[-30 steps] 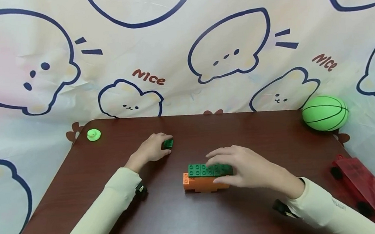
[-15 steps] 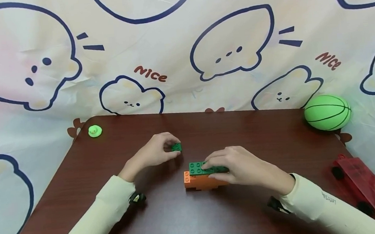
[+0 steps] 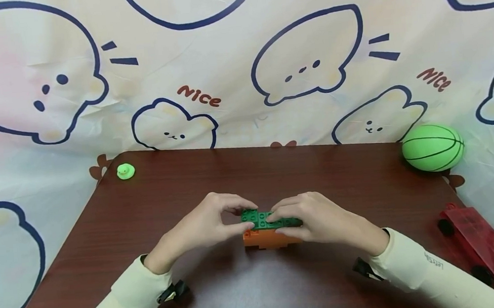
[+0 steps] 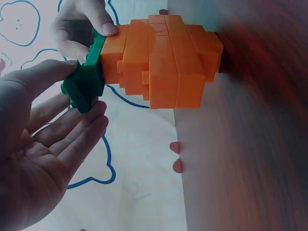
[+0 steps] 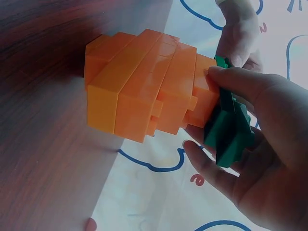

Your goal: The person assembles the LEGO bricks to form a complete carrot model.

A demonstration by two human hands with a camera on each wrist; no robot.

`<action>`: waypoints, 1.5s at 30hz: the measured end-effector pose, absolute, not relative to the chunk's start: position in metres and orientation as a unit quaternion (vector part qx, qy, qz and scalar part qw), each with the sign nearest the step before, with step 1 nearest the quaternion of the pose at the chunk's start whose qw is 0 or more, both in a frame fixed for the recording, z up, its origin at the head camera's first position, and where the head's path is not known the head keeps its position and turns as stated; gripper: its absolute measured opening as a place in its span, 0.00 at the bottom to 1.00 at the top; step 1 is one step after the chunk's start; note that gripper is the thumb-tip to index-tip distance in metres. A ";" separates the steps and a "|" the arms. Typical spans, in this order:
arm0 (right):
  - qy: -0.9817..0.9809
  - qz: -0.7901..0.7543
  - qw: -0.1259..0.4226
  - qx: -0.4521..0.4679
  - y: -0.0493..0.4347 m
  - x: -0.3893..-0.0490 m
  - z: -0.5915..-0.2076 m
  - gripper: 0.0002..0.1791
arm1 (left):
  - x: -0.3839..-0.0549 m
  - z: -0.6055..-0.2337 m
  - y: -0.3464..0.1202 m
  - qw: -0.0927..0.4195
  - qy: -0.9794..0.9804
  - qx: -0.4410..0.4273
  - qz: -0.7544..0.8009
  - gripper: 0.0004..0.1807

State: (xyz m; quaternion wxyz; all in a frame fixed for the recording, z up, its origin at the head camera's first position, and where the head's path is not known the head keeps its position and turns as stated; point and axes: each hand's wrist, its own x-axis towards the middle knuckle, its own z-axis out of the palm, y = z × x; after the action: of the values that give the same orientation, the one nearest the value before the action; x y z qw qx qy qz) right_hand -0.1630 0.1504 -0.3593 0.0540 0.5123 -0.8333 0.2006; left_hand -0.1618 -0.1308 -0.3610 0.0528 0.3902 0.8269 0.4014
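A stepped build of orange toy bricks (image 3: pixel 269 238) stands on the table, topped by a row of green bricks (image 3: pixel 263 220). My left hand (image 3: pixel 211 222) pinches a small green brick (image 4: pixel 76 89) between thumb and fingers at the left end of that row. Whether this brick is fully seated cannot be told. At the right end, my right hand (image 3: pixel 318 219) grips the upper part of the build, its thumb on the front orange face (image 5: pixel 204 79) and fingers behind. Its palm and fingers partly cover the right-hand green bricks (image 5: pixel 228 132).
A small green rubber duck (image 3: pixel 125 171) sits at the table's far left corner. A green ball (image 3: pixel 433 148) lies at the far right, and a translucent red toy car (image 3: pixel 483 243) stands along the right edge. A patterned cloth (image 3: pixel 229 66) hangs behind the brown table (image 3: pixel 178 180).
My left hand has picked the small green brick off the table and carried it toward me and right, to the build's left end. My right hand has closed in on the build.
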 end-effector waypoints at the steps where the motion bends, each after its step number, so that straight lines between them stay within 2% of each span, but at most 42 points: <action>1: -0.833 0.201 0.055 0.513 0.150 -0.163 -0.359 0.11 | -0.161 -0.361 -0.130 0.052 0.826 0.392 0.402 0.16; 18: -0.833 0.223 0.032 0.505 0.150 -0.164 -0.358 0.10 | -0.162 -0.357 -0.127 0.070 0.813 0.410 0.407 0.15; 30: -0.829 0.223 0.039 0.512 0.150 -0.166 -0.359 0.10 | -0.159 -0.363 -0.124 0.040 0.812 0.395 0.428 0.12; 39: -0.833 0.223 0.030 0.506 0.150 -0.163 -0.360 0.10 | -0.157 -0.360 -0.121 0.037 0.811 0.409 0.418 0.12; 42: -0.839 0.219 0.013 0.498 0.152 -0.162 -0.358 0.13 | -0.156 -0.363 -0.121 0.038 0.815 0.407 0.412 0.14; 45: -0.845 0.222 0.001 0.487 0.158 -0.160 -0.353 0.22 | -0.156 -0.369 -0.126 0.055 0.823 0.385 0.414 0.27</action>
State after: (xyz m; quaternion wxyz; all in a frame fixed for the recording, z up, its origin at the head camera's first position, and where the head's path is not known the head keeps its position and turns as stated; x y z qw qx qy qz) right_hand -0.1601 0.1575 -0.3534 0.0006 0.4869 -0.8448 0.2219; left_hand -0.1555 -0.1263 -0.3687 0.0551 0.3848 0.8233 0.4136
